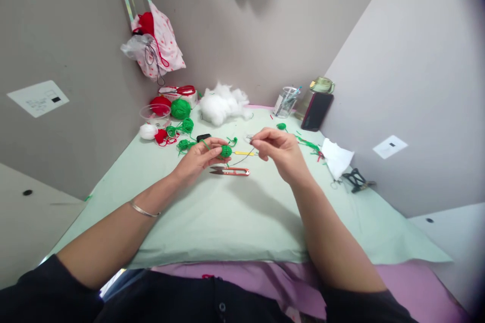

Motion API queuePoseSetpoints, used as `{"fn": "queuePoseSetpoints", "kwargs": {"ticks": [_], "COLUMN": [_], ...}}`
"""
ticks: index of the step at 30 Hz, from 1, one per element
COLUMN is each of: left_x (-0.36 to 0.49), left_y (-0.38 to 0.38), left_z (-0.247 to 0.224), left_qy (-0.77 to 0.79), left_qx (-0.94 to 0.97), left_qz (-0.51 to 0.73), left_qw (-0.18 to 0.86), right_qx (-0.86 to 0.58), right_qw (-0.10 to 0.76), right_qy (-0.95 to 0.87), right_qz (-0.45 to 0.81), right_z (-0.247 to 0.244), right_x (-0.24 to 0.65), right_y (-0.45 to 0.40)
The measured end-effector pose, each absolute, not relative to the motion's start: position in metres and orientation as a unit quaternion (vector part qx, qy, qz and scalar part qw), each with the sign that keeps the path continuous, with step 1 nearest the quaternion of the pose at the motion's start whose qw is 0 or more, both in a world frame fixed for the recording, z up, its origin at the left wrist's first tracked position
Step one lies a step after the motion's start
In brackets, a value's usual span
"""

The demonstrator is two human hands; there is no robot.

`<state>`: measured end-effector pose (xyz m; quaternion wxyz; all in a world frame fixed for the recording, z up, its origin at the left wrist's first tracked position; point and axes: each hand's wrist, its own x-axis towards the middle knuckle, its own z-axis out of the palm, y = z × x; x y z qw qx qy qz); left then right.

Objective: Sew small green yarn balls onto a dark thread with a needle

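Note:
My left hand (pixel 206 155) holds a small green crocheted piece (pixel 226 151) between thumb and fingers, a strand of green yarn passing over the fingers. Opposite it, my right hand (pixel 278 149) is raised with thumb and fingertips pinched on a dark thread (pixel 242 159). That thread curves down from the pinch towards the green piece. Whether a needle is in the right fingers is too small to tell; something pale shows at their tips. Just below the green piece lie orange thread snips (pixel 231 171). A yellow crochet hook (pixel 244 153) rests between the hands.
White stuffing (pixel 223 104) sits at the back of the pale green cloth (pixel 227 222). Green yarn balls (pixel 181 109) and a clear tub (pixel 155 114) stand left. At right are a pen cup (pixel 287 102), a phone (pixel 317 111), white paper (pixel 338 158) and a black stand (pixel 357 180).

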<state>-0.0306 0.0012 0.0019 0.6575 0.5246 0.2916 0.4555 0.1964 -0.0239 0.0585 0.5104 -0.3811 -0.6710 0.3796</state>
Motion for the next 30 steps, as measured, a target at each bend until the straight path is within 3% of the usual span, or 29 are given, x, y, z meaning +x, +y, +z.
{"fn": "queuePoseSetpoints", "kwargs": {"ticks": [7, 18, 30], "left_x": [-0.031, -0.031, -0.029], "left_y": [0.001, 0.003, -0.001], "left_z": [0.006, 0.002, 0.006], "left_qy": [0.299, 0.299, 0.288], "left_qx": [0.506, 0.519, 0.464], "left_qz": [0.481, 0.493, 0.465], "left_qw": [0.65, 0.631, 0.697], "right_qx": [-0.434, -0.457, -0.427], "right_qw": [0.417, 0.392, 0.418], "right_qy": [-0.739, -0.756, -0.696], "right_qz": [0.304, 0.258, 0.398], "right_z": [0.047, 0.039, 0.033], "right_x": [0.173, 0.17, 0.163], "right_y": [-0.032, -0.03, -0.025]}}
